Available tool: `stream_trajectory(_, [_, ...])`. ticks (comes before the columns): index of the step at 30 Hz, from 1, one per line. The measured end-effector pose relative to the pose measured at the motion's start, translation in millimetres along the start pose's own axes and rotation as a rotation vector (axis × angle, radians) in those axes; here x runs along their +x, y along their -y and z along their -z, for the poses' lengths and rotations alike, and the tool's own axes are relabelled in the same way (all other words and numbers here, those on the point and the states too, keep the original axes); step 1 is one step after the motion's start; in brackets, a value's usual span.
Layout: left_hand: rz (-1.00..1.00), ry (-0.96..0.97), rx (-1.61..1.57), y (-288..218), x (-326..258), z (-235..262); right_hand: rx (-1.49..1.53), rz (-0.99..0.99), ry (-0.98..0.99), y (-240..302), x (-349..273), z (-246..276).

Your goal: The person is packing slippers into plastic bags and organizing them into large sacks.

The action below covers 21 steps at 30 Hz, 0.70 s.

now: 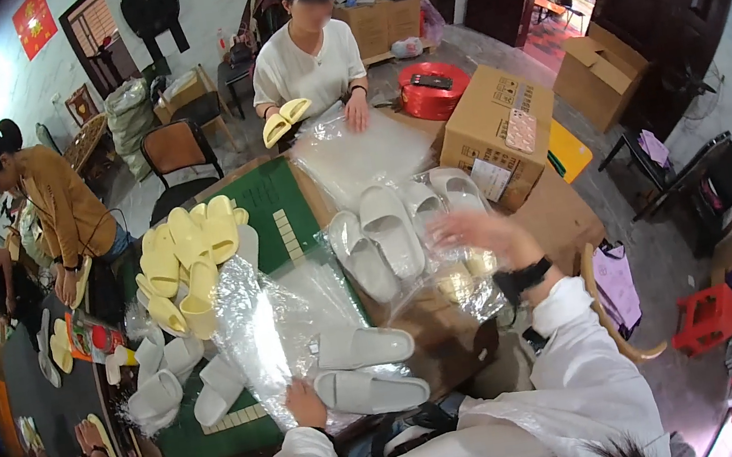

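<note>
My left hand (pixel 304 404) rests flat and unclenched on the clear bags (pixel 277 327), touching the heel of the nearer pale slipper (pixel 371 390). Its twin (pixel 363 346) lies just beyond it on the same bags. My right hand (pixel 473 233) hovers blurred over a bagged pair (pixel 468 275), right of the slippers; I cannot tell whether it grips the film. White slippers (pixel 390 230) lie beyond, yellow ones (pixel 186 255) to the left.

White long sleeves, black wristwatch (pixel 525 278) on right wrist, dark hair
</note>
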<state>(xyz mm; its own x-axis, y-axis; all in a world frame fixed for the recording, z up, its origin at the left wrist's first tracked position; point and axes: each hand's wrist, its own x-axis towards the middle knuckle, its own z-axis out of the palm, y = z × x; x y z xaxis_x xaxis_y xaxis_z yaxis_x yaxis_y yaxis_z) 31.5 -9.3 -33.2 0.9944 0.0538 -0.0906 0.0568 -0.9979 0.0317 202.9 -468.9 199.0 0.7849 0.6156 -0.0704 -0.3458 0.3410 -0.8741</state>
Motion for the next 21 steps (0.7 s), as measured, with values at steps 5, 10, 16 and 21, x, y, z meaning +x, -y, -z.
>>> stream_trajectory(5, [-0.264, 0.119, 0.011, 20, 18, 15, -0.840, -0.515, 0.476, -175, 41, -101])
stream_trajectory(10, [-0.524, 0.047, 0.020, 47, 35, 18, -1.500, -0.517, 0.039, -295, 68, -141])
stream_trajectory(16, [-0.604, -0.012, 0.072, 53, 35, 16, -1.555, -0.241, -0.182, -319, 66, -179])
stream_trajectory(21, [-0.644, -0.114, 0.160, 70, 28, 7, -1.271, -0.109, -0.504, -333, 38, -193])
